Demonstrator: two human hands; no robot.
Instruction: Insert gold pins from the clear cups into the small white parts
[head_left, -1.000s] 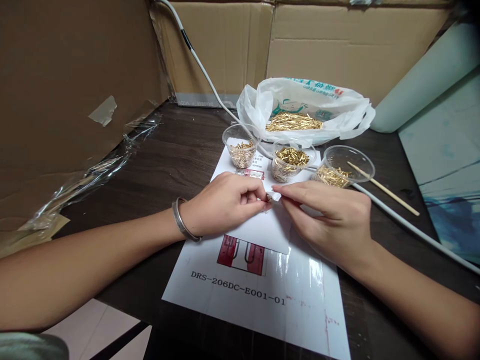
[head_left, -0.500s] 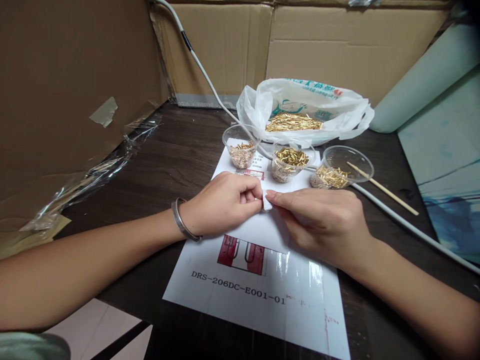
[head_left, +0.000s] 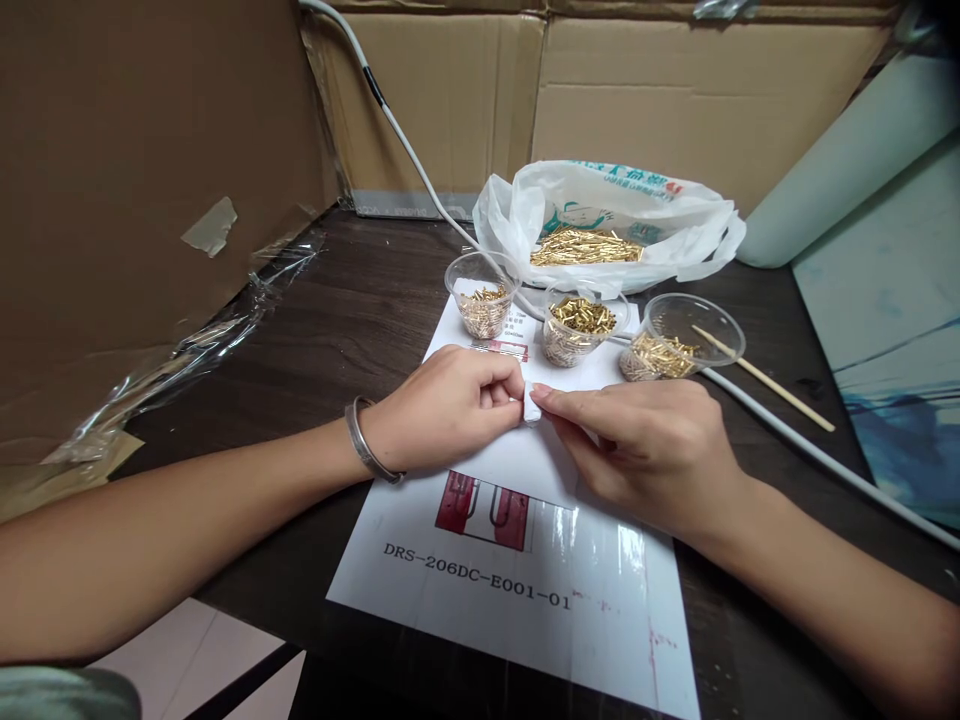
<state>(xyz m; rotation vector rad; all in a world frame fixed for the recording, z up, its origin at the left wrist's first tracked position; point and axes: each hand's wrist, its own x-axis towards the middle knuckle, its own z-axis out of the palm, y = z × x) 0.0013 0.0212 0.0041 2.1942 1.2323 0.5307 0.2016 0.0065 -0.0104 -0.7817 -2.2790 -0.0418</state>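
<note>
Between my two hands is a small white block-like piece (head_left: 532, 405). My left hand (head_left: 465, 400), with a metal bangle (head_left: 361, 440) at the wrist, is closed, its curled fingertips against the piece's left side. From the right, my right hand (head_left: 645, 440) pinches the piece between thumb and fingers. Whatever else the fingers hold is hidden. Both hands are over printed sheets (head_left: 450, 620). Just beyond them stand three clear plastic cups: the left cup (head_left: 484, 318) and middle cup (head_left: 566, 345) hold short brass-coloured pieces, and the right cup (head_left: 656, 355) holds longer ones.
A white plastic bag (head_left: 697, 245) with many thin brass-coloured pins lies behind the cups. A wooden stick (head_left: 795, 402) leans out of the right cup. A white cable (head_left: 409, 150) crosses the dark table (head_left: 352, 300). Cardboard (head_left: 697, 90) walls the back and left; a pale roll (head_left: 855, 150) leans at right.
Hardly anything differs. Both hands keep their hold around the white piece, which seems turned very slightly, and the view has shifted a little.
</note>
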